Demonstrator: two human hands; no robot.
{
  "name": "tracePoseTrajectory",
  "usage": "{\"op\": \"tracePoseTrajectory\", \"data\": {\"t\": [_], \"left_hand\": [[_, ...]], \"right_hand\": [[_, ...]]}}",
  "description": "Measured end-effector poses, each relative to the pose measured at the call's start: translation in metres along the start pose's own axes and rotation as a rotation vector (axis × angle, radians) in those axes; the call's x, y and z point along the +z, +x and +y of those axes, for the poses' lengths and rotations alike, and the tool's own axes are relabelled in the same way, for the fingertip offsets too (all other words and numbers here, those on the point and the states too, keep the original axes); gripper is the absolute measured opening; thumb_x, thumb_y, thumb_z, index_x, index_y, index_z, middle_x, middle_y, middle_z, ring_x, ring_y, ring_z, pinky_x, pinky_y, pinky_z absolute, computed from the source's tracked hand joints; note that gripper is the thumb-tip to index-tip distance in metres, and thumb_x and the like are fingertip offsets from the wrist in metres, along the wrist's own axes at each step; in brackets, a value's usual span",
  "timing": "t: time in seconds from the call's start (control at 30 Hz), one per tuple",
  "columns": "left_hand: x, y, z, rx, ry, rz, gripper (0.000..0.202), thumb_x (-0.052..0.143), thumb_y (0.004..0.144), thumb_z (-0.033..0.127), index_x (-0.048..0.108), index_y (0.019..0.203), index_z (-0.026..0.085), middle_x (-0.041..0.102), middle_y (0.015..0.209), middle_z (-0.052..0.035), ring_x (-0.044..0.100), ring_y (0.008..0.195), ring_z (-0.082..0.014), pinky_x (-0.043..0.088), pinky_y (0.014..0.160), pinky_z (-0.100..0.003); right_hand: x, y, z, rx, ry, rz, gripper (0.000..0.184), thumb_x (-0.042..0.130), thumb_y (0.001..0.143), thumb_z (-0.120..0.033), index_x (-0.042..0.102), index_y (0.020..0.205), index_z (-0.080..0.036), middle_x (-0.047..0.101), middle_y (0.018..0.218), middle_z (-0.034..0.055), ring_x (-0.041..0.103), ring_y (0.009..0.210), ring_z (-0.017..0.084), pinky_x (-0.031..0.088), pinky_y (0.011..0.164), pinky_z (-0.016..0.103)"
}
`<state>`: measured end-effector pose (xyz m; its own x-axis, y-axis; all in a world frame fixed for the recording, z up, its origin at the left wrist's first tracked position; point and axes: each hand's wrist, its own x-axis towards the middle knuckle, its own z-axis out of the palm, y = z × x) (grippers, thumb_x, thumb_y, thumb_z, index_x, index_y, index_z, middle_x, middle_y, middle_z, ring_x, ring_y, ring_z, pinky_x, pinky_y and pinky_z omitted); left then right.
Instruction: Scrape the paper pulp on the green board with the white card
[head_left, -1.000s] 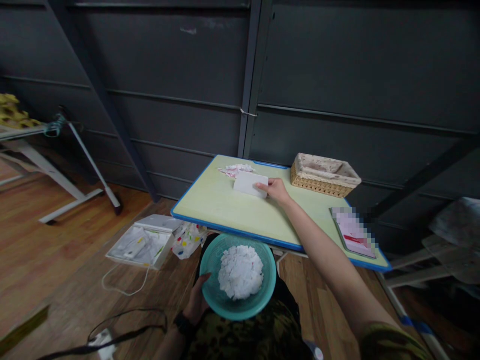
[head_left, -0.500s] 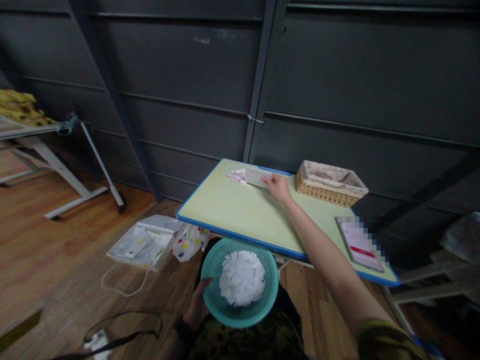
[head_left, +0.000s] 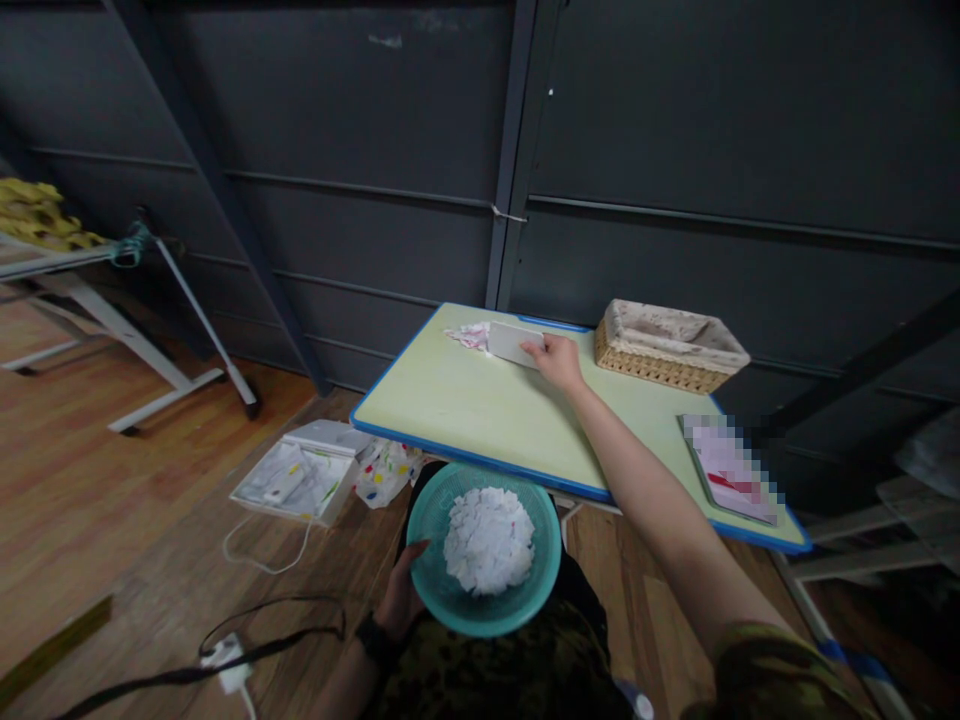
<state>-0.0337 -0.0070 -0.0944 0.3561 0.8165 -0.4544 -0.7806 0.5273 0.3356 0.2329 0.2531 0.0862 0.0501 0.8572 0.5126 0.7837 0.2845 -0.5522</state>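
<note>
My left hand (head_left: 403,590) grips the left rim of a teal plastic basket (head_left: 546,560) on my lap, just below the table edge. A heap of torn white paper pieces (head_left: 489,541) lies in the basket. Out over the pale yellow-green table (head_left: 450,390), my right hand (head_left: 559,360) pinches the right end of a flat, light grey rectangular piece (head_left: 514,343). Its left end touches or partly covers a small pile of white and pinkish paper scraps (head_left: 469,336) near the table's far left corner.
A wicker basket (head_left: 660,370) with a cloth lining stands at the table's back right. Near the right edge lies a phone or tablet (head_left: 727,480). On the floor to the left are an open white box (head_left: 300,483), a spotted plastic bag (head_left: 382,475) and a power strip (head_left: 227,660).
The view has shifted a little, so the table appears slightly higher. My right hand stays at the scraps with the grey piece, and my left hand still holds the teal basket.
</note>
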Motion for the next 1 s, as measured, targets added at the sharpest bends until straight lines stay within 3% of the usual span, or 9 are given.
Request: {"op": "tracePoseTrajectory", "data": {"t": [0.2,0.37,0.5,0.77,1.0], "left_hand": [[-0.003,0.005,0.000,0.019,0.033,0.073,0.036,0.066,0.079,0.019,0.067,0.113,0.008,0.077,0.099,-0.0144,0.066,0.108,-0.0349,0.046,0.099,-0.050],[-0.002,0.005,0.001,0.017,0.035,0.079,0.032,0.067,0.075,0.014,0.069,0.107,0.009,0.078,0.097,-0.0130,0.066,0.108,-0.0346,0.047,0.097,-0.049],[0.003,0.001,0.002,0.018,0.049,0.109,0.030,0.071,0.072,0.017,0.070,0.101,0.009,0.078,0.098,-0.0125,0.065,0.108,-0.0355,0.046,0.099,-0.048],[0.008,-0.001,0.001,0.009,0.068,0.121,0.045,0.073,0.070,0.023,0.065,0.114,0.012,0.078,0.101,-0.0095,0.066,0.107,-0.0338,0.044,0.102,-0.047],[0.012,-0.004,0.002,0.006,0.073,0.101,0.047,0.069,0.076,0.026,0.061,0.119,0.009,0.076,0.105,-0.0130,0.063,0.113,-0.0355,0.042,0.104,-0.049]], "right_hand": [[-0.005,0.000,-0.001,0.018,0.047,0.024,0.037,0.054,0.080,-0.047,0.056,0.059,-0.017,0.046,0.050,-0.0014,0.038,0.051,0.012,0.022,0.053,0.027],[-0.003,0.001,-0.001,0.013,0.015,-0.002,0.034,0.057,0.078,-0.044,0.058,0.059,-0.016,0.050,0.052,-0.0004,0.038,0.052,0.012,0.023,0.053,0.027],[-0.007,0.001,-0.001,0.026,0.019,0.053,0.036,0.054,0.080,-0.046,0.061,0.062,-0.015,0.053,0.054,0.0010,0.040,0.053,0.013,0.024,0.054,0.027],[-0.010,0.001,-0.002,0.028,0.007,0.016,0.034,0.055,0.078,-0.045,0.061,0.062,-0.016,0.055,0.055,0.0020,0.043,0.053,0.014,0.025,0.054,0.027],[-0.006,-0.002,-0.008,-0.013,0.012,0.043,0.041,0.051,0.083,-0.050,0.061,0.064,-0.015,0.053,0.054,0.0005,0.042,0.055,0.014,0.024,0.054,0.026]]}}
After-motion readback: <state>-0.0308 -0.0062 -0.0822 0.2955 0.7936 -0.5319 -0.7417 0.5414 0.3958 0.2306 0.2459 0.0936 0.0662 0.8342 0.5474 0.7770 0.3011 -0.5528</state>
